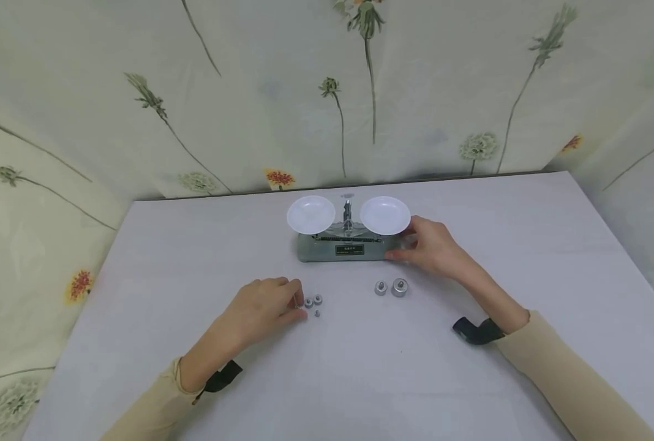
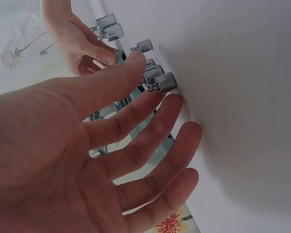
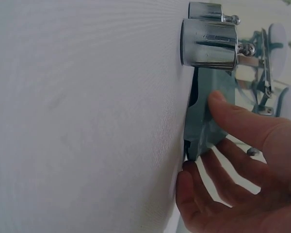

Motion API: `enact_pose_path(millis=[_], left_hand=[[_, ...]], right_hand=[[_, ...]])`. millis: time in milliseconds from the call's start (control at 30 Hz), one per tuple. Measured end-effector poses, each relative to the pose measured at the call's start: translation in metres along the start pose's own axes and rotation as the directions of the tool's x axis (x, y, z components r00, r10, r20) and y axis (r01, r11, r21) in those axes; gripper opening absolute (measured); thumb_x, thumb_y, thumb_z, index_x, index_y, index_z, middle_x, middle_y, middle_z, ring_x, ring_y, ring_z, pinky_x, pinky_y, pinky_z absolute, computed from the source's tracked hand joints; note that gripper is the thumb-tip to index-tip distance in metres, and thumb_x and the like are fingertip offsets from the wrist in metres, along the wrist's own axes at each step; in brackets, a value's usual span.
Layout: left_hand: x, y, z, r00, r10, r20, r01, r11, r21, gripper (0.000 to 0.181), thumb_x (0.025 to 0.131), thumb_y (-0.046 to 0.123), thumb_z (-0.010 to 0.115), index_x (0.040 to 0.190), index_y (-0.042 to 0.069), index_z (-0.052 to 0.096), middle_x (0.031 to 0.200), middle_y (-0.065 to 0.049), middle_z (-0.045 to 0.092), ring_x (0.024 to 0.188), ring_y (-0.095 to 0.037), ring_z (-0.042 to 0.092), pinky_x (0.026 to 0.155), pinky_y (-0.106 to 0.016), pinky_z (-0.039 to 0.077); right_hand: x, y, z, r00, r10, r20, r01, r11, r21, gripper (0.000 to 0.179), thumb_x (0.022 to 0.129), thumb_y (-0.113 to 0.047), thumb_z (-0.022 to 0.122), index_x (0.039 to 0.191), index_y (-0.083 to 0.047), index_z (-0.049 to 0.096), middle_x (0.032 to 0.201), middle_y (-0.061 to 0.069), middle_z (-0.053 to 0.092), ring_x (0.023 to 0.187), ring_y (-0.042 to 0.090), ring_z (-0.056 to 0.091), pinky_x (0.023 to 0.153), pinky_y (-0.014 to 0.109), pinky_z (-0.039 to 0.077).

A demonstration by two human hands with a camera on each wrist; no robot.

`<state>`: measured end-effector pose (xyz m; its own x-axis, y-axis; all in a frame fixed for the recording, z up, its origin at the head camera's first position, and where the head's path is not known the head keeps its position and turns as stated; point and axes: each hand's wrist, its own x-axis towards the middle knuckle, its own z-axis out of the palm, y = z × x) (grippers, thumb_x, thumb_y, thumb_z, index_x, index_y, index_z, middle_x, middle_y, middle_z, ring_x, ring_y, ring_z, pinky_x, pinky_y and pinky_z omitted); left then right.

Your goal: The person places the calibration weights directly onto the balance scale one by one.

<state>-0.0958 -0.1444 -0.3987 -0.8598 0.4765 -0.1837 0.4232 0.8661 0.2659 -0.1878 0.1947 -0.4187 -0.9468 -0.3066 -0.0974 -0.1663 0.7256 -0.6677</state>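
A balance scale (image 1: 329, 252) with a grey-green base and two white pans stands toward the back of the table. My right hand (image 1: 434, 248) grips the right end of its base, thumb (image 3: 228, 109) on the front face and fingers curled round the end. At the left, my left hand (image 1: 266, 306) is low over the table, its thumb and index fingertips parted right beside several small metal weights (image 1: 318, 299). In the left wrist view, these knobbed cylindrical weights (image 2: 166, 83) show just beyond the fingertips, the thumb partly covering some.
Two larger knobbed weights, a smaller one (image 1: 381, 288) and a bigger one (image 1: 400, 287), stand on the white table (image 1: 360, 380) in front of the scale's right end. A flower-patterned cloth (image 1: 283, 92) hangs behind the table's back edge.
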Motion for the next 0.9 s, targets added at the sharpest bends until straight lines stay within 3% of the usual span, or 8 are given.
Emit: enact_pose_path(millis=[467,900], left_hand=[[-0.001,0.0058,0.0003,1.0,-0.002,-0.023,0.003,0.999,0.05,0.02,0.092,0.027,0.087,0.099,0.016,0.072,0.088,0.005,0.071,0.072,-0.013,0.06,0.073,-0.036,0.056],[-0.0026,0.0062,0.0046,0.996,0.049,-0.069,-0.038,0.988,0.148,0.016,0.091,0.02,0.087,0.096,0.016,0.072,0.089,0.003,0.074,0.077,-0.019,0.059,0.075,-0.033,0.048]], right_hand=[[-0.0007,-0.001,-0.0001,1.0,-0.029,-0.011,0.029,0.999,0.013,0.064,0.089,-0.025,0.09,0.135,0.007,0.06,0.131,0.031,0.071,0.117,0.049,0.072,0.1,0.057,0.06],[-0.0021,-0.0026,-0.0001,1.0,-0.019,-0.006,0.02,1.0,0.016,0.063,0.089,-0.025,0.09,0.136,0.007,0.061,0.133,0.03,0.071,0.116,0.047,0.073,0.099,0.057,0.06]])
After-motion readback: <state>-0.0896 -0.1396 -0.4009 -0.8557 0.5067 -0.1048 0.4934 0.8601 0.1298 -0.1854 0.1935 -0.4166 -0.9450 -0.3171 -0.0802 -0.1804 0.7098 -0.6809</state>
